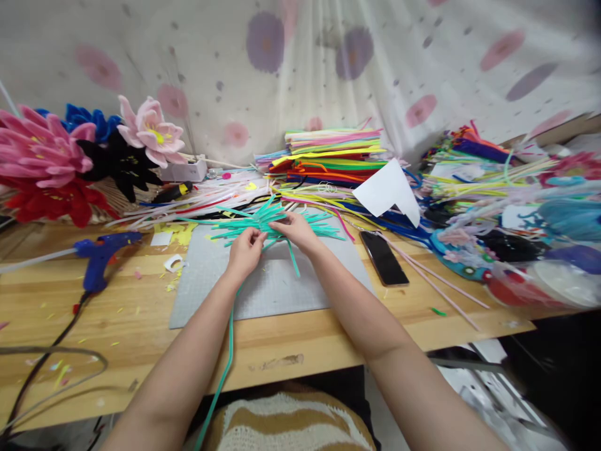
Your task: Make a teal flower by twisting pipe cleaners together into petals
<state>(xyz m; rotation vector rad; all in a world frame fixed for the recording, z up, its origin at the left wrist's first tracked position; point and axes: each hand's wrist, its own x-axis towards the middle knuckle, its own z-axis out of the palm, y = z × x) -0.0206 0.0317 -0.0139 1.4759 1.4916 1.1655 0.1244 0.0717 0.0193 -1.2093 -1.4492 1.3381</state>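
Observation:
A spread of turquoise pipe cleaners (225, 233) fans out over the far part of a grey cutting mat (291, 294). My left hand (246, 254) is closed in a pinch on these pipe cleaners at their near side, thumb and forefinger together. From near this hand a long turquoise strand (230, 344) hangs down past the table edge. My right hand (297, 230) reaches over the middle of the bundle, its fingers closed on the pipe cleaners there. One turquoise stem (293, 258) sticks out toward me below the right hand.
A blue glue gun (101, 254) lies at left, its cable trailing forward. Fuzzy flowers (153, 131) stand behind it. Stacked coloured pipe cleaners (333, 153) and white paper (389, 191) are at the back. A phone (384, 258) rests right of the mat, beside craft clutter (570, 216).

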